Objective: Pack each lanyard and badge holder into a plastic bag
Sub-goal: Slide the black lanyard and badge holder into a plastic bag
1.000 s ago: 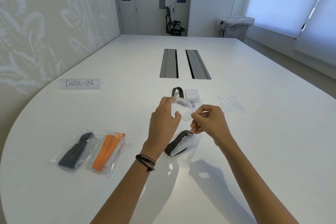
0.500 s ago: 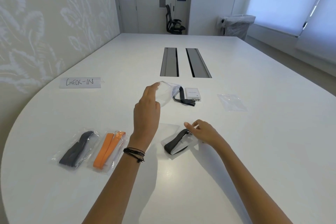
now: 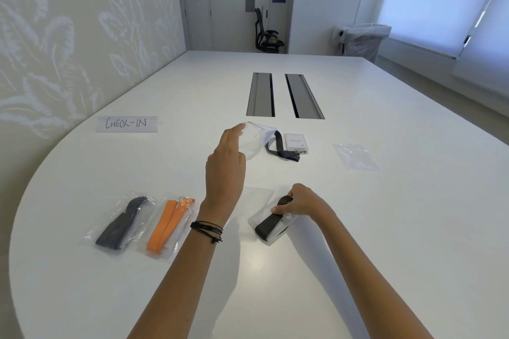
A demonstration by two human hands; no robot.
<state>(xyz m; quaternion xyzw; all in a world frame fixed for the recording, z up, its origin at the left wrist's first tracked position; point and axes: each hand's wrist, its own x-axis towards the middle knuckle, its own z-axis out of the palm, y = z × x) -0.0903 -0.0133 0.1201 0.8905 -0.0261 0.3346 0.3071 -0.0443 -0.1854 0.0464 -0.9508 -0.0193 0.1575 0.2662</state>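
Bag (image 3: 256,143) held at L hand (image 3: 225,165) fingertips (raised) | R hand (image 3: 300,201) grips lanyard (image 3: 268,226) top end

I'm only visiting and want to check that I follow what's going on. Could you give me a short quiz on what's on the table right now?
1. True or false: the orange lanyard is already inside a bag.
2. What does the left hand hold? A) a clear bag B) a pen C) scissors
3. What colour is the lanyard that the right hand grips?

Key: 1 true; 2 A; 3 black.
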